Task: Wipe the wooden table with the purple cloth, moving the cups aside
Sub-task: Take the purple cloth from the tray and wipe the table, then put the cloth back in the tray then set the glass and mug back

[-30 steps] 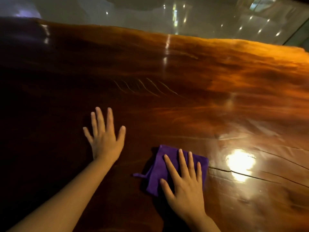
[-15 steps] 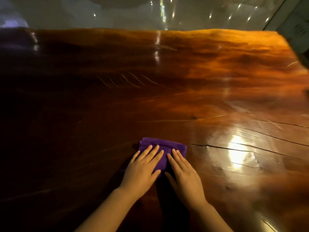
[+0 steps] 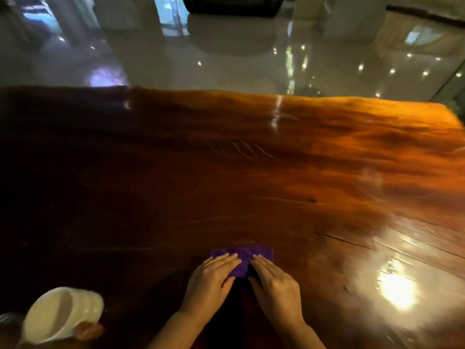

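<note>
Both hands lie flat, fingers (image 3: 226,258) extended, pressing the purple cloth (image 3: 242,258) onto the wooden surface (image 3: 226,185) at the near edge; its long axis runs left-right, a white cup (image 3: 63,314) near left

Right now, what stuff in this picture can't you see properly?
- Purple cloth, head view: its near part is hidden under the left hand and right hand.
- White cup, head view: blurred and close to the frame's corner, so I cannot tell how it stands.
- Wooden table, head view: its left side is too dark.
</note>
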`<action>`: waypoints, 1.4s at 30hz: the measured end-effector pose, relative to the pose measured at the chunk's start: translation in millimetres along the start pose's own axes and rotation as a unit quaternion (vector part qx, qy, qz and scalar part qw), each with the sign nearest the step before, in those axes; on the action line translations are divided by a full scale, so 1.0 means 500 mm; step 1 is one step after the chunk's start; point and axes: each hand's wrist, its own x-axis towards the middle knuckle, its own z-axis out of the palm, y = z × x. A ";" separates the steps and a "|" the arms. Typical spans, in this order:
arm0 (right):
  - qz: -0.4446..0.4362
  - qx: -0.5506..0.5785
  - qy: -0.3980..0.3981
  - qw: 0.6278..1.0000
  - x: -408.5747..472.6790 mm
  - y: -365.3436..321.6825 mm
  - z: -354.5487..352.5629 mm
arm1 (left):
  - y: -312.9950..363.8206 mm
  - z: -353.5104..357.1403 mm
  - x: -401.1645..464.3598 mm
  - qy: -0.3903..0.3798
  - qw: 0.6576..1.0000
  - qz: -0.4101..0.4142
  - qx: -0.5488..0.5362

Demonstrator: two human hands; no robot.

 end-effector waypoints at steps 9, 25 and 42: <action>-0.171 0.079 0.011 0.982 0.110 -0.367 -0.128 | -0.100 -0.383 -0.177 0.175 0.978 -0.111 0.022; -0.482 0.142 -0.172 0.847 0.053 -1.350 0.037 | -0.494 -0.880 -0.910 0.368 0.863 -0.338 0.075; -0.603 0.064 -0.282 0.744 -0.082 -1.647 0.365 | -0.710 -0.768 -1.221 0.379 0.786 -0.474 0.119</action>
